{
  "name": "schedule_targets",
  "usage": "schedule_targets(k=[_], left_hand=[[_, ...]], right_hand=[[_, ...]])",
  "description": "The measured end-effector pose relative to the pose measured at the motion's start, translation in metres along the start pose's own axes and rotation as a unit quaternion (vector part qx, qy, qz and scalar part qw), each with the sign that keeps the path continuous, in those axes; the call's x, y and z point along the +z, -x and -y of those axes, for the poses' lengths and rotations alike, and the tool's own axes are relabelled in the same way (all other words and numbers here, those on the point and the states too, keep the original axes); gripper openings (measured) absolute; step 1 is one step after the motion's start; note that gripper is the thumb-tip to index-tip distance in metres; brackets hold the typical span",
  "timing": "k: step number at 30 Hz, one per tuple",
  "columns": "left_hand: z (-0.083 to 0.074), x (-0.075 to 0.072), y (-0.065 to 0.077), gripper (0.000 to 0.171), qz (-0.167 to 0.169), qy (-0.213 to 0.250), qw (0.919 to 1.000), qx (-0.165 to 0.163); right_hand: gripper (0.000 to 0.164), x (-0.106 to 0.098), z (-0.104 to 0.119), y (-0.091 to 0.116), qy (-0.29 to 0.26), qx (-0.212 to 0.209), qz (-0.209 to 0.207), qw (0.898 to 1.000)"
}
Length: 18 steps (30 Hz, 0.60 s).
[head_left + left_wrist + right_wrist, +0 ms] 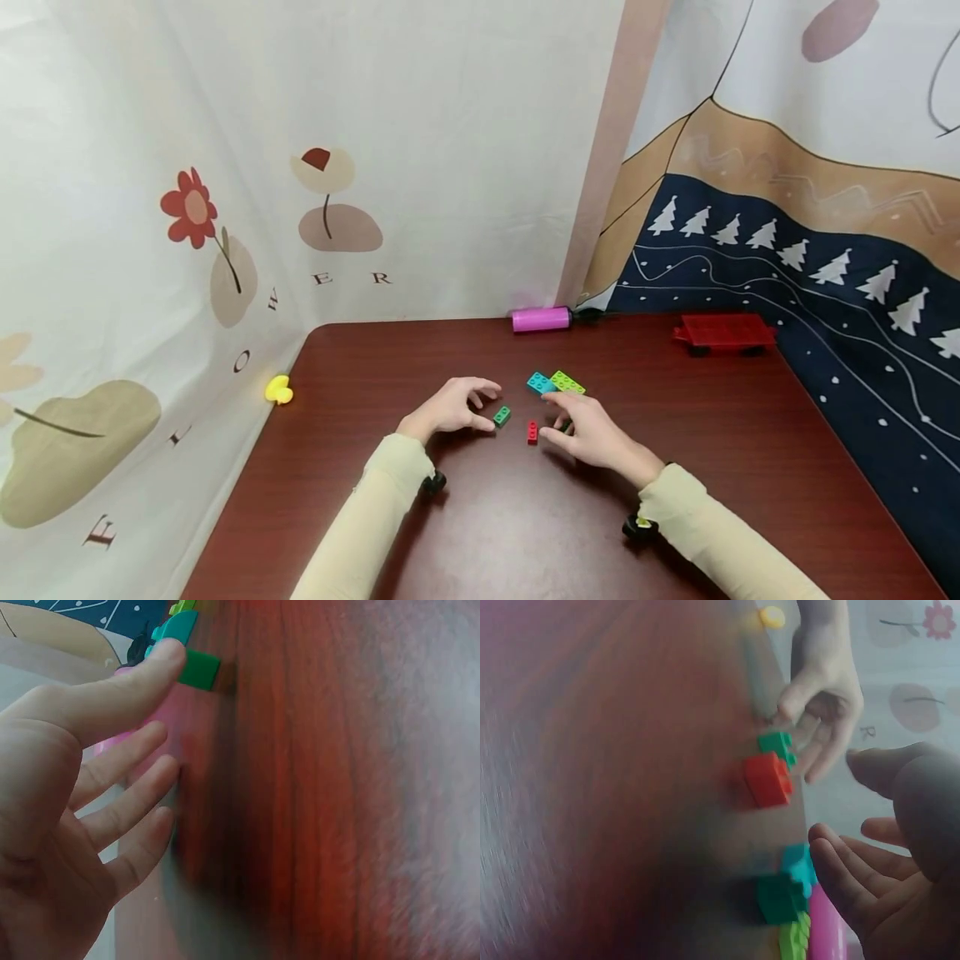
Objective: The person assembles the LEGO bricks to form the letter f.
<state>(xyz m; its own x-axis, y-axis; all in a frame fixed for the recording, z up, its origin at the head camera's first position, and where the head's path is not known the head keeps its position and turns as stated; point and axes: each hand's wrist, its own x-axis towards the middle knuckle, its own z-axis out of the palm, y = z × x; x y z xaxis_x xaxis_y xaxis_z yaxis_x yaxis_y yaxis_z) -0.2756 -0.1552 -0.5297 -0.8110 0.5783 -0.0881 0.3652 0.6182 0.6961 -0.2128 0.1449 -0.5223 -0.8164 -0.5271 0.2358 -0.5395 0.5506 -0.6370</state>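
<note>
Hands (447, 408) (591, 429) flank the red brick (532, 432), which the left wrist view misses.

We hold our left forearm (356, 533) and right forearm (723, 533) extended forward, both slanting inward. Our left hand (450, 407) has its thumb (120, 697) spread from loosely bent fingers (135, 800) that point rightward; our right hand (592, 429), near it but apart, mirrors this, with a gap between thumb and relaxed fingers

My table (517, 525): red-brown wood grain. Yellow toy (279, 389) at left edge, purple cylinder (542, 320) at far edge, red toy wagon (724, 332) near far right corner. Inboard I've got blue brick (540, 383) beside lime brick (568, 382), red brick (532, 432), green brick (502, 417), second green brick (778, 900).
</note>
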Motion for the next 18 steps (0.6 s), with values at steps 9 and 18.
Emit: schedule_targets(k=[9,18], left_hand=[[0.001,0.008,-0.002,0.054,0.013,0.011,0.9994,0.030],[-0.002,0.013,-0.001,0.040,0.019,-0.043,0.9982,0.037]], right_hand=[[0.058,0.023,0.002,-0.007,0.037,-0.025,0.008,0.999],[0.041,0.038,-0.006,-0.009,0.059,-0.053,-0.030,0.996]])
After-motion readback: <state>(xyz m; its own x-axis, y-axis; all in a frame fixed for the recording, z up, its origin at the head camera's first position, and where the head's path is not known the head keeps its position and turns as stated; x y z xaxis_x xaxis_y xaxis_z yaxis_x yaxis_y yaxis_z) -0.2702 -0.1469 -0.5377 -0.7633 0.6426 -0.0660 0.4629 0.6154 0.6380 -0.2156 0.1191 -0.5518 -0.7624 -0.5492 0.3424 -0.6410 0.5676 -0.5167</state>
